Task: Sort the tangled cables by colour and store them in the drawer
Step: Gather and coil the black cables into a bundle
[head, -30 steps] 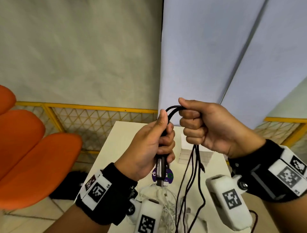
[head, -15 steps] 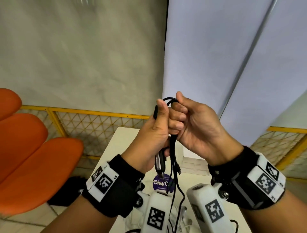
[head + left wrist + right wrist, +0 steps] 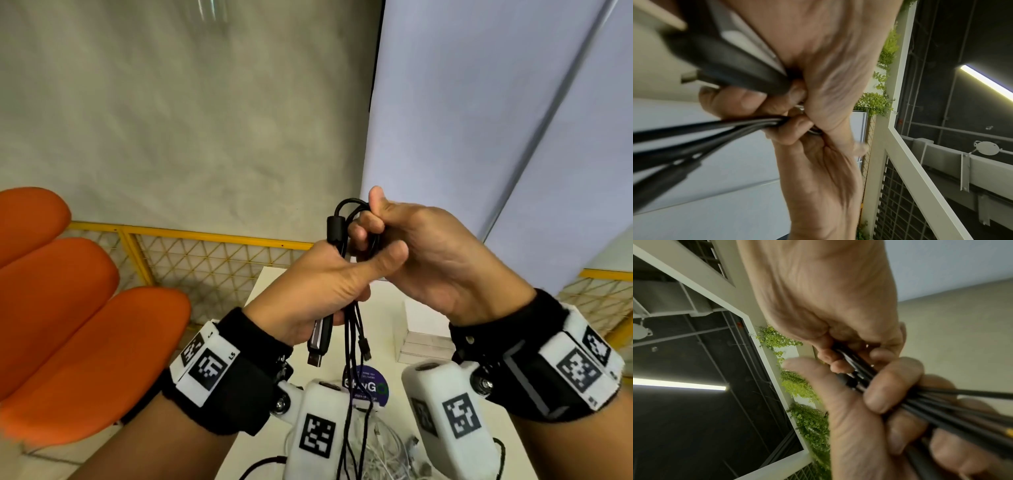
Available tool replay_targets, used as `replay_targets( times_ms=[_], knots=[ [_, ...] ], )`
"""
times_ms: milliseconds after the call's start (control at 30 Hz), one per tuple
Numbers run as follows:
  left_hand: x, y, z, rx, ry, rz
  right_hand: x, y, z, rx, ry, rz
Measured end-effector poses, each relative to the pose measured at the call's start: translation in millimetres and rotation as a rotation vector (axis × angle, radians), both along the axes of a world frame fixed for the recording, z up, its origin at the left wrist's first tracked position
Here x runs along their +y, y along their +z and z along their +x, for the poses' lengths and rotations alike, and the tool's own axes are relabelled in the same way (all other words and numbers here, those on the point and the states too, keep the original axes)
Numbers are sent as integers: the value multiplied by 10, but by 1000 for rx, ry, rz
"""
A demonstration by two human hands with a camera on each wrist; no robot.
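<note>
Both hands hold one bundle of black cables (image 3: 352,346) up in front of me, above the table. My left hand (image 3: 322,287) grips the bundle with a black USB plug (image 3: 318,346) sticking out below its fingers, its thumb laid across towards the right hand. My right hand (image 3: 376,240) grips the looped top of the bundle (image 3: 346,209), beside a ferrite bead (image 3: 333,229). The left wrist view has the plug housing (image 3: 725,65) and strands (image 3: 715,128) in curled fingers. In the right wrist view the strands (image 3: 941,415) run between both hands. White cables (image 3: 376,445) lie on the table.
The white table (image 3: 383,305) carries a white box (image 3: 424,329) at the back right and a round blue sticker (image 3: 368,387) under the hanging cables. An orange chair (image 3: 78,308) stands on the left, and a yellow mesh fence (image 3: 205,260) runs behind the table.
The two hands came together from apart. The left thumb swung from upright along the cable to lie across the right hand's fingers. The cable loop now stands higher above the hands.
</note>
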State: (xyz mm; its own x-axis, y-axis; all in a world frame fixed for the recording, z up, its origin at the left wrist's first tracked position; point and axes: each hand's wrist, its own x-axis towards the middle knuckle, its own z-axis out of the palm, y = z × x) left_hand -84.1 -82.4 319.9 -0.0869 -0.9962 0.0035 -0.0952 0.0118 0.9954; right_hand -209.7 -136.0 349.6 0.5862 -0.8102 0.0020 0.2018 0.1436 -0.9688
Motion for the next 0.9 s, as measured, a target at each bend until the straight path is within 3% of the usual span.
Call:
replay_targets(
  times_ms=[200,433,567,667,800,900],
  knots=[
    [20,21,3,-130,-42,99,3,131,-133,414,-99,-322],
    [-11,55,-51,-136,24,200,-9,231,-157,526,-143,-377],
    [-40,49,-30,10,22,237,24,253,-64,698,-279,-495],
    [-36,10,18,108,37,230,-46,172,-43,592,-397,-518],
    [-5,-4,26,161,-36,231,-40,-7,-3,298,3,-275],
    [13,14,-32,107,-56,224,49,-65,123,245,173,-140]
  ],
)
